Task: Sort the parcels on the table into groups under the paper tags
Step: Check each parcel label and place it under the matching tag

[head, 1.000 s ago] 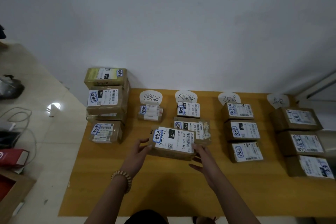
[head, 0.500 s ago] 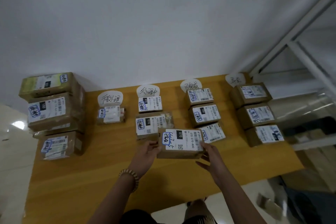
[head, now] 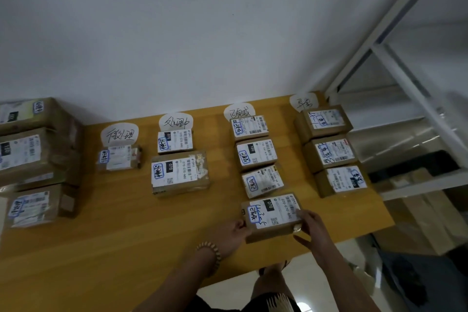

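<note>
A brown parcel with a white label (head: 272,216) sits at the near end of the third column, just below three other parcels (head: 255,153). My left hand (head: 231,234) grips its left end and my right hand (head: 310,225) grips its right end. Paper tags stand along the wall edge: first tag (head: 119,134), second tag (head: 176,122), third tag (head: 239,111), fourth tag (head: 303,101). One small parcel (head: 117,158) lies under the first tag, two parcels (head: 178,172) under the second, three parcels (head: 331,151) under the fourth.
A stack of unsorted parcels (head: 33,157) stands at the left end of the wooden table (head: 101,235). A white metal shelf frame (head: 405,89) rises just right of the table. The table's front edge runs close under my wrists.
Both hands carried the parcel rightward from in front of the second column to the near end of the third column. The view also swung right.
</note>
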